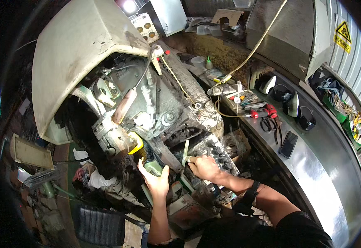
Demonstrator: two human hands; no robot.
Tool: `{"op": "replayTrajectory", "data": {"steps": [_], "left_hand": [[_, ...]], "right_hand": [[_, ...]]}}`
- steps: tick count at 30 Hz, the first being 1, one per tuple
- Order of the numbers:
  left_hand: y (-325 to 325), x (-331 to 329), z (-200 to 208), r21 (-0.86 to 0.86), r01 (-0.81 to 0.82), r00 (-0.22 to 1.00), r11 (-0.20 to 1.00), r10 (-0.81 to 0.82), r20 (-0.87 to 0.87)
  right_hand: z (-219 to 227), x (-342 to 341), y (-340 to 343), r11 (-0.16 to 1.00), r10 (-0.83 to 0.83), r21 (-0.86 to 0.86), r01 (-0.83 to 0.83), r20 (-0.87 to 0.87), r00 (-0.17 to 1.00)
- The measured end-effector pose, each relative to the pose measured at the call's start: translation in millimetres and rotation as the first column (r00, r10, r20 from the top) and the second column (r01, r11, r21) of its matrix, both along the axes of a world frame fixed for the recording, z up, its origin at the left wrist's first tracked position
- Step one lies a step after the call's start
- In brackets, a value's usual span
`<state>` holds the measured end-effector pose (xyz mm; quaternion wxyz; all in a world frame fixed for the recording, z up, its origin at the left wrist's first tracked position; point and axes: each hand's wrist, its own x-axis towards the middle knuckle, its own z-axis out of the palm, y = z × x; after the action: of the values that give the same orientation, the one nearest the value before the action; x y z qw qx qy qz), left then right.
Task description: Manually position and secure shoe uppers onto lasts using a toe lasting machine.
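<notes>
My left hand (156, 182) is wrapped round the green end of a dark shoe upper (146, 153). The green part looks like a shoe last (153, 168), and my thumb and fingers lie on either side of it. The other end of the upper sits under the machine's working head, against a bright yellow curved piece (135, 143). To the right, my right hand (204, 167) is closed, with its fingertips at a thin pale green strip (185, 151) that stands up beside the machine. How firmly it grips the strip is partly hidden.
A large worn machine (124, 111) with a cream hood (71, 53) fills the left. On the right, a metal bench (312, 177) carries a phone (288, 144), scissors (268, 124), a red power tool (264, 111) and several dark shoes (291, 104). A cable (259, 45) hangs across the back.
</notes>
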<state>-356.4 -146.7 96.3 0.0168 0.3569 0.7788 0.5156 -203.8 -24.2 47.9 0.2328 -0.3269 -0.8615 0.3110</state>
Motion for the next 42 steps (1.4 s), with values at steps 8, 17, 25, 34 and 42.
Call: {"op": "replayTrajectory", "data": {"steps": [8, 17, 25, 34, 42], "left_hand": [[0.7, -2.4, -2.6, 0.03, 0.018, 0.998, 0.999, -0.016, -0.069], [0.7, -2.7, -1.4, -0.021, -0.047, 0.986, 0.999, 0.043, -0.16], [5.8, -10.3, 8.6, 0.058, 0.048, 0.96, 0.997, -0.03, -0.28], [2.9, -2.2, 10.9, 0.003, 0.018, 0.944, 1.0, -0.016, -0.328], [-14.4, -25.2, 14.5, 0.027, 0.098, 0.986, 0.995, -0.093, -0.14]], "right_hand": [[4.6, 2.3, -1.9, 1.0, -0.022, -0.022, 0.021, -0.02, 1.0], [-1.8, -0.8, -0.2, 0.998, -0.043, -0.038, 0.042, -0.032, 0.999], [0.8, 0.7, -1.6, 0.998, -0.059, -0.037, 0.056, -0.081, 0.995], [-2.0, 0.6, -1.4, 0.995, -0.095, -0.034, 0.092, -0.114, 0.989], [3.1, -2.3, -2.4, 0.993, -0.119, -0.031, 0.116, -0.094, 0.989]]}}
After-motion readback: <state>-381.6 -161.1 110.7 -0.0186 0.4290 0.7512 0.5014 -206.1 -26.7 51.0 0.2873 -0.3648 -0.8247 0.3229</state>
